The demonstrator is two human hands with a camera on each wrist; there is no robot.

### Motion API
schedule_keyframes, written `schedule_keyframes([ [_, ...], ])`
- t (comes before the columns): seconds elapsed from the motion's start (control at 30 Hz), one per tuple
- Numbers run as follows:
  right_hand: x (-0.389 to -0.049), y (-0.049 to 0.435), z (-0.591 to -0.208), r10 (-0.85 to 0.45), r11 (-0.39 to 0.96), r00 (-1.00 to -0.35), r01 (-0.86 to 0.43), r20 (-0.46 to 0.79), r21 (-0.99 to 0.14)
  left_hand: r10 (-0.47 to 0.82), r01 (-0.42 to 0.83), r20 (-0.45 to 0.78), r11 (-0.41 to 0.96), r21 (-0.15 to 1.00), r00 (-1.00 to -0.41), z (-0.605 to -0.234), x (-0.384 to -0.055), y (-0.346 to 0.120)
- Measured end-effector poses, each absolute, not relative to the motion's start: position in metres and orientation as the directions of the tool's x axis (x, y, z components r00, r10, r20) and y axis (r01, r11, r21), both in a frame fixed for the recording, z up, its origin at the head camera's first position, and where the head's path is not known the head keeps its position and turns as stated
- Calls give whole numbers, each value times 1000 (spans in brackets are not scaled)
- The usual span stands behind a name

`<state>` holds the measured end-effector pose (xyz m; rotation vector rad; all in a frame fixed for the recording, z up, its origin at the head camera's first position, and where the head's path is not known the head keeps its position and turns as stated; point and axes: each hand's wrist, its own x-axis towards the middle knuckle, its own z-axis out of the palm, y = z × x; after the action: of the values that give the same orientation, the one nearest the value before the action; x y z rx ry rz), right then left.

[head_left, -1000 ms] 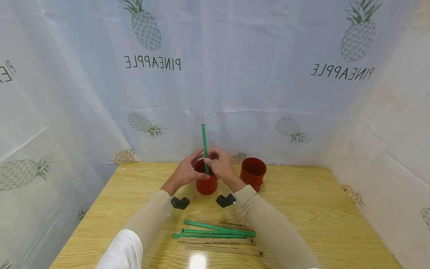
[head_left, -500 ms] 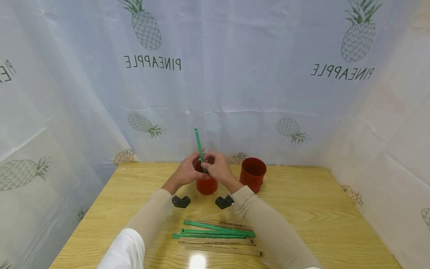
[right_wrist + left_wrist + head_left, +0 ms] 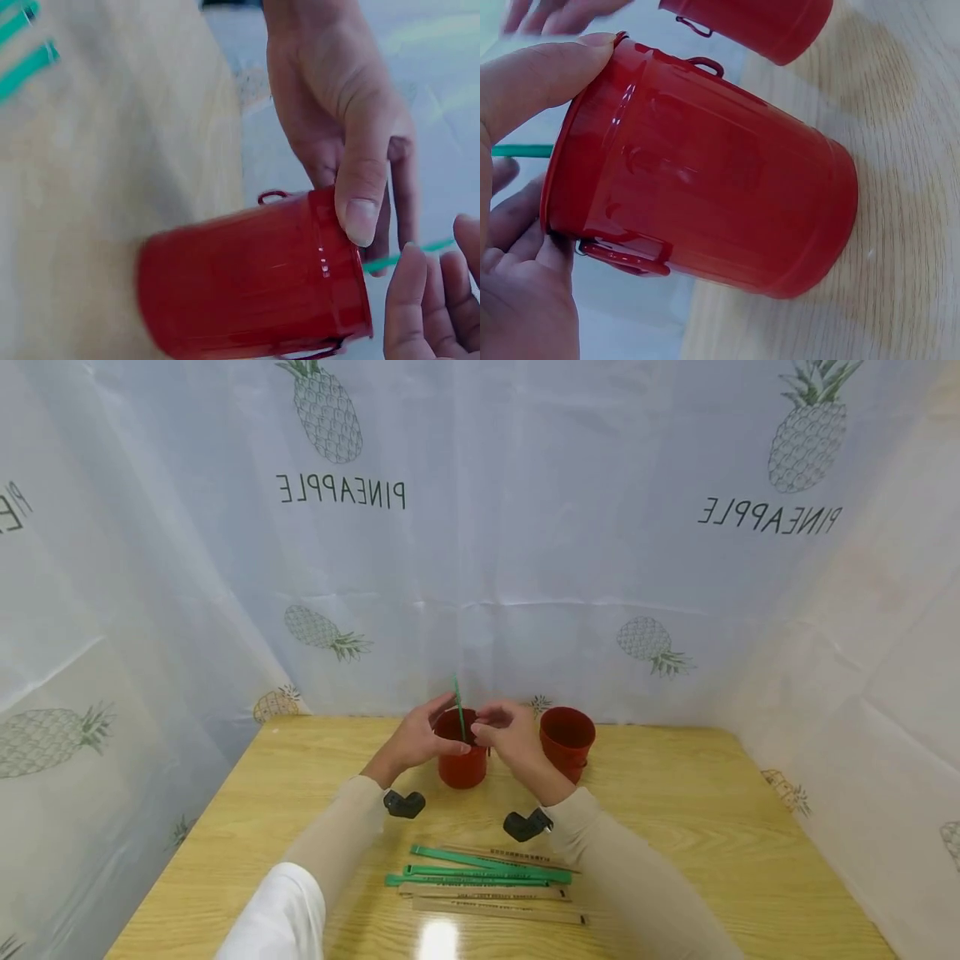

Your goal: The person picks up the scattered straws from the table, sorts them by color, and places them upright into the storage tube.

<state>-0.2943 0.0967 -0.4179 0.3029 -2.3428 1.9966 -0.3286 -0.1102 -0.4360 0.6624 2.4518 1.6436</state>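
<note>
A small red bucket [image 3: 462, 770] with wire loops at its sides stands upright near the table's back edge. My left hand [image 3: 417, 740] grips its rim, the thumb along the front and the fingers around the far side, as the left wrist view of the bucket [image 3: 727, 172] shows. One slim green straw-shaped packet [image 3: 460, 710] stands in the bucket, its upper part sticking out above the rim. Beside the rim, my right hand [image 3: 513, 737] has loosely bent fingers and holds nothing. The packet's lower end is hidden inside the bucket.
A second red bucket [image 3: 567, 737] stands just to the right. Several green packets [image 3: 480, 870] and brown packets [image 3: 498, 910], long and printed, lie across the near part of the table [image 3: 675, 827]. A pineapple-print curtain [image 3: 510, 568] hangs behind.
My right hand has lowered the green packet into the bucket, let go of it and drawn back to the right. My left hand has kept its grip on the rim.
</note>
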Motion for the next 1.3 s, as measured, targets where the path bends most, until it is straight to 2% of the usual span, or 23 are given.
schedule_keyframes([
  [0.23, -262, 131, -433, -144, -41, -990, 14, -8, -999, 398, 273, 113, 372, 887, -910, -434, -330, -109],
  [0.4, -239, 152, -447, -203, -68, -977, 85, -70, -994, 400, 265, 100, 382, 886, -911, -434, -330, -108],
  [0.67, -211, 178, -467, -313, 17, -946, 88, -89, -996, 403, 271, 99, 397, 877, -910, -427, -332, -108],
  [0.9, -193, 187, -481, -319, 178, -936, 95, -148, -979, 404, 266, 92, 398, 878, -910, -426, -334, -110],
  [1.3, -181, 186, -496, -312, 303, -937, 61, -159, -951, 393, 248, 76, 409, 878, -916, -432, -330, -110],
])
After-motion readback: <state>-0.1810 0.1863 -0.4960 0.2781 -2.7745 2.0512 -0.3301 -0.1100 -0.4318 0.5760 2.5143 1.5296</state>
